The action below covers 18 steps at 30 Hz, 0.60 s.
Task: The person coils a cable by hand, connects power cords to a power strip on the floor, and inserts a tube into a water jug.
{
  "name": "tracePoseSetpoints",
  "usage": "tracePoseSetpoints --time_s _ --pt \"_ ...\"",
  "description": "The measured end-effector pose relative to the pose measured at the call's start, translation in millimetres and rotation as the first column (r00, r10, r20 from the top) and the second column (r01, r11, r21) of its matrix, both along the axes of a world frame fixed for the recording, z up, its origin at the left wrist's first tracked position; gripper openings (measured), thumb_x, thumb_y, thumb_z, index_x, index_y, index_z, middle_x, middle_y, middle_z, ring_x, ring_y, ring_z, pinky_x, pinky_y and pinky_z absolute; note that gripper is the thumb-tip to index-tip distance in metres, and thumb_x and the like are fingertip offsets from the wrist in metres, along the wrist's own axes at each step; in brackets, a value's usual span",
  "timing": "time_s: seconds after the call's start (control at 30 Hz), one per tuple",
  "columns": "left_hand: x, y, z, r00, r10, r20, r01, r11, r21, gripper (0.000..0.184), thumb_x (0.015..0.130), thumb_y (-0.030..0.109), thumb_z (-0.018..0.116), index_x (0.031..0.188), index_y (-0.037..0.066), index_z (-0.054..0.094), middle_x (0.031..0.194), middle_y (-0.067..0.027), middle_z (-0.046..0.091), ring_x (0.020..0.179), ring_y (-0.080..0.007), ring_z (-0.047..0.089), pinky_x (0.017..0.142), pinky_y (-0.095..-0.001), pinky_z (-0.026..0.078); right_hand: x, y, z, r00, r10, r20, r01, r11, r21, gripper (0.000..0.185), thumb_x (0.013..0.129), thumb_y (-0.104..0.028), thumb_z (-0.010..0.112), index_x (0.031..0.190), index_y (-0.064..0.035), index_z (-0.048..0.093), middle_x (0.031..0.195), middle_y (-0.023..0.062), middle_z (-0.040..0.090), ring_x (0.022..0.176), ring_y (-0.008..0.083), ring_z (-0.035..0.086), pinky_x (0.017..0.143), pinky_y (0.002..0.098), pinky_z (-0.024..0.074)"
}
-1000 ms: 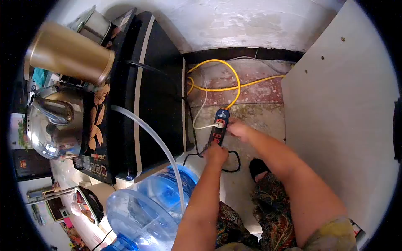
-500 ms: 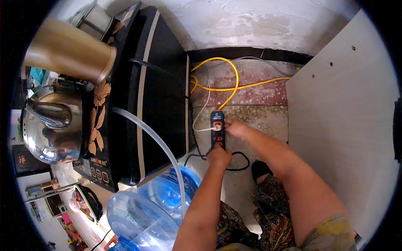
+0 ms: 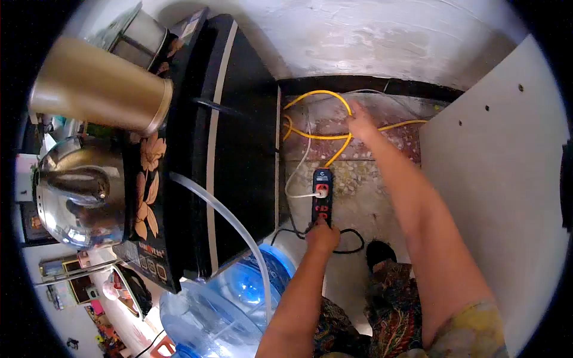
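Note:
A black power strip [image 3: 322,179] with red sockets lies lengthwise on the floor, a white plug [image 3: 322,191] in one socket. My left hand [image 3: 323,237] is closed round its near end. From the far end runs a yellow cable [image 3: 338,153], looping toward the wall. My right hand [image 3: 362,124] is at the right side of that loop, its fingers against the cable, seemingly pinching it. A white cord [image 3: 293,176] curves left from the plug. Beside my left hand a black cord [image 3: 357,234] lies looped on the floor.
At the left stands a black cabinet [image 3: 248,149] bearing a steel kettle [image 3: 83,203] and a gold container [image 3: 101,86]. Blue water bottles [image 3: 209,316] with a clear hose [image 3: 230,218] are at the lower left. A pale panel [image 3: 489,179] rises at the right.
My right hand has left the side of the power strip and moved up to the yellow cable loop. My left hand still holds the strip's near end. The view has shifted slightly.

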State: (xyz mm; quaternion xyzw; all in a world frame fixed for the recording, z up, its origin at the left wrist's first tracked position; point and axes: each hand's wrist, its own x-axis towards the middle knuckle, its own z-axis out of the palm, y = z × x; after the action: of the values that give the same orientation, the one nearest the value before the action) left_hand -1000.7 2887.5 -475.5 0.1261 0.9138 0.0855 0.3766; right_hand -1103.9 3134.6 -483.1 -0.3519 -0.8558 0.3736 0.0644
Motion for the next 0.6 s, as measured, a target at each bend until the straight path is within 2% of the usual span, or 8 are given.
tracePoseSetpoints --time_s 0.1,0.17,0.2,0.27,0.3,0.4,0.47,0.6 --pt "-1.4 0.0 -5.6 1.000 0.002 0.005 -0.002 1.000 -0.007 0.044 0.072 0.024 0.045 0.104 -0.005 0.038 0.089 -0.0246 0.054 0.082 -0.0356 0.054 0.074 -0.0407 0.041 -24.1 5.3 -36.0 0.987 0.029 -0.161 -0.028 1.000 0.004 0.046 0.074 -0.012 0.047 0.118 -0.0084 0.035 0.115 0.0179 0.040 0.102 0.0325 0.043 0.085 0.0359 0.0364" --pt "-2.0 -2.2 -8.4 1.000 0.009 0.007 -0.009 1.000 0.005 0.043 0.072 0.024 0.045 0.104 -0.004 0.038 0.087 -0.0238 0.054 0.081 -0.0356 0.054 0.074 -0.0408 0.041 -32.4 2.0 -43.3 0.986 -0.076 -0.148 0.039 0.970 -0.240 0.046 0.074 -0.010 0.046 0.119 -0.0111 0.035 0.112 0.0178 0.043 0.097 0.0319 0.047 0.079 0.0353 0.0402" --pt "-1.8 -2.7 -7.7 1.000 0.006 0.000 -0.006 1.000 0.015 0.043 0.072 0.024 0.045 0.104 -0.003 0.038 0.086 -0.0235 0.055 0.080 -0.0356 0.054 0.073 -0.0410 0.041 -31.9 -2.2 -41.7 0.987 -0.071 -0.143 0.035 0.969 -0.244 0.046 0.074 -0.010 0.046 0.119 -0.0111 0.035 0.112 0.0178 0.043 0.097 0.0319 0.047 0.079 0.0353 0.0402" --pt "-2.4 -1.2 -8.5 1.000 0.009 -0.005 -0.009 1.000 0.030 0.043 0.072 0.024 0.045 0.104 -0.003 0.039 0.085 -0.0233 0.055 0.079 -0.0356 0.055 0.073 -0.0412 0.041 -24.5 -11.8 -31.1 0.988 0.030 -0.153 -0.002 0.983 0.185 0.042 0.075 -0.009 0.045 0.116 -0.0168 0.041 0.103 0.0151 0.050 0.088 0.0305 0.051 0.070 0.0335 0.0440" --pt "-2.3 -0.2 -9.9 1.000 0.017 0.020 -0.017 1.000 0.006 0.043 0.072 0.025 0.045 0.105 -0.003 0.038 0.084 -0.0230 0.055 0.078 -0.0354 0.055 0.073 -0.0413 0.041 -19.3 -16.7 -26.3 0.988 0.037 -0.150 -0.008 0.982 0.188 0.042 0.075 -0.009 0.045 0.116 -0.0168 0.041 0.103 0.0151 0.050 0.088 0.0305 0.051 0.070 0.0335 0.0440" --pt "-1.4 1.0 -10.6 0.999 0.021 0.025 -0.021 1.000 -0.009 0.045 0.072 0.026 0.044 0.106 -0.003 0.038 0.085 -0.0229 0.055 0.079 -0.0351 0.055 0.073 -0.0412 0.041 -1.1 -34.3 -9.7 0.950 0.222 -0.220 -0.184 0.966 0.181 0.035 0.075 -0.010 0.046 0.109 -0.0206 0.049 0.091 0.0122 0.055 0.081 0.0295 0.053 0.066 0.0346 0.0446" --pt "0.4 -1.6 -13.5 1.000 0.019 0.008 -0.019 1.000 -0.005 0.046 0.072 0.026 0.044 0.107 -0.003 0.038 0.086 -0.0231 0.055 0.080 -0.0349 0.055 0.073 -0.0409 0.041 7.3 -50.8 3.4 0.898 0.428 -0.100 -0.437 0.895 -0.094 0.031 0.074 -0.012 0.047 0.099 -0.0275 0.056 0.088 0.0120 0.057 0.075 0.0289 0.056 0.068 0.0381 0.0447" --pt "3.3 -4.4 -22.8 0.999 -0.024 -0.043 0.023 1.000 -0.018 0.049 0.070 0.027 0.045 0.108 -0.004 0.037 0.091 -0.0241 0.054 0.082 -0.0356 0.053 0.073 -0.0406 0.041 1.2 -84.5 -16.7 0.747 0.654 0.118 -0.664 0.741 0.098 0.029 0.075 -0.011 0.044 0.099 -0.0226 0.057 0.087 0.0150 0.056 0.073 0.0295 0.056 0.063 0.0368 0.0460"
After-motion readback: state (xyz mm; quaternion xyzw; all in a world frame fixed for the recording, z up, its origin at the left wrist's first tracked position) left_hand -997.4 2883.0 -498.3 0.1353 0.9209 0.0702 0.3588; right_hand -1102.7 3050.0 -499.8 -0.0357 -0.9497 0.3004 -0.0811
